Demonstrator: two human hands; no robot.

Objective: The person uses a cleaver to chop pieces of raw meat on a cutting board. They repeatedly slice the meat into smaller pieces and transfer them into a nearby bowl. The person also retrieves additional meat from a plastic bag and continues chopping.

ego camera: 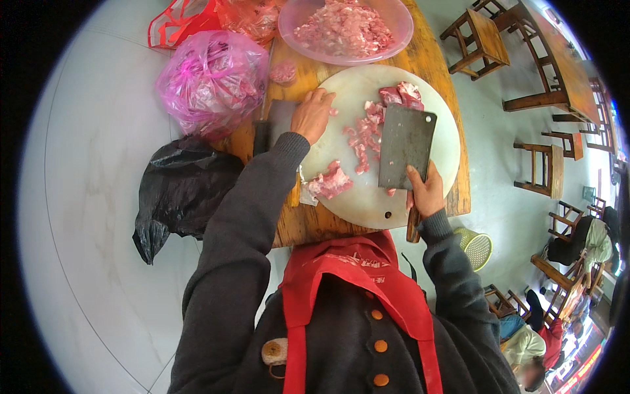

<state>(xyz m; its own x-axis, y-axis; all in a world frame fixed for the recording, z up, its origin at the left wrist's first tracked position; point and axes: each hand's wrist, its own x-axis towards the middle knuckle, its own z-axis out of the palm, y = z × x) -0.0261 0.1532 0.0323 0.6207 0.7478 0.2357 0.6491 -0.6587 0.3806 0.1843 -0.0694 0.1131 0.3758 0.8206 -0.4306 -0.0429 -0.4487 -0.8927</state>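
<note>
My right hand grips a meat cleaver at the base of its blade, the wooden handle passing below my palm. The blade lies broad side up over the right half of a round white cutting board. Left of the blade is a strip of small cut pork pieces, with a larger chunk of meat behind it. Another piece of raw meat rests at the board's lower left. My left hand is at the board's left edge, fingers curled, beside a small meat scrap; what lies under the fingers is hidden.
A second blade with a black handle lies on the wooden table by my left wrist. Behind the board stands a pink basin of cut meat. Pink and black plastic bags sit left. Stools and seated people are to the right.
</note>
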